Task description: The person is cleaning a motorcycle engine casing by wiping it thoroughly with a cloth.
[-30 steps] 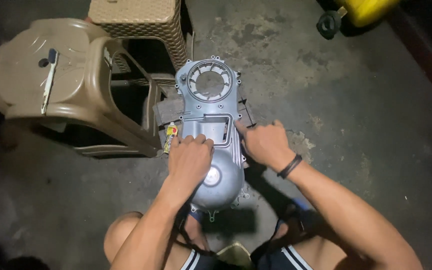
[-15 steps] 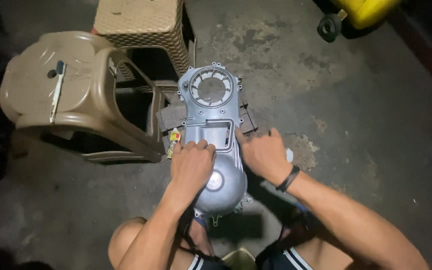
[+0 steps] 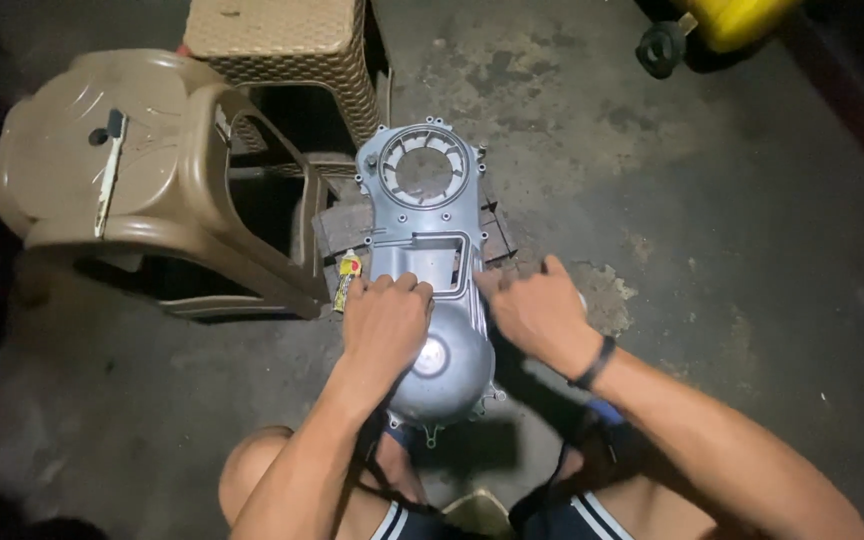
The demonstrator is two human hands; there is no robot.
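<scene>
A long grey metal engine cover (image 3: 428, 220), with a round vented opening at its far end and a dome at its near end, lies on a flat block (image 3: 334, 226) on the floor. My left hand (image 3: 384, 322) rests on top of the cover's middle, fingers curled at the edge of its rectangular opening. My right hand (image 3: 533, 311) presses against the cover's right edge, a dark band on its wrist. A small yellow and red tube (image 3: 348, 279) lies just left of the cover, beside my left hand.
A tan plastic stool (image 3: 142, 180) lies tipped at the left with a thin tool (image 3: 110, 170) on its seat. A woven tan stool (image 3: 282, 50) stands behind. A yellow object with a black wheel (image 3: 712, 25) is at top right. Stained concrete floor surrounds.
Both hands have stayed on the cover with only small shifts of the fingers; the view has drifted slightly, so the cover and stools sit a little lower in the picture.
</scene>
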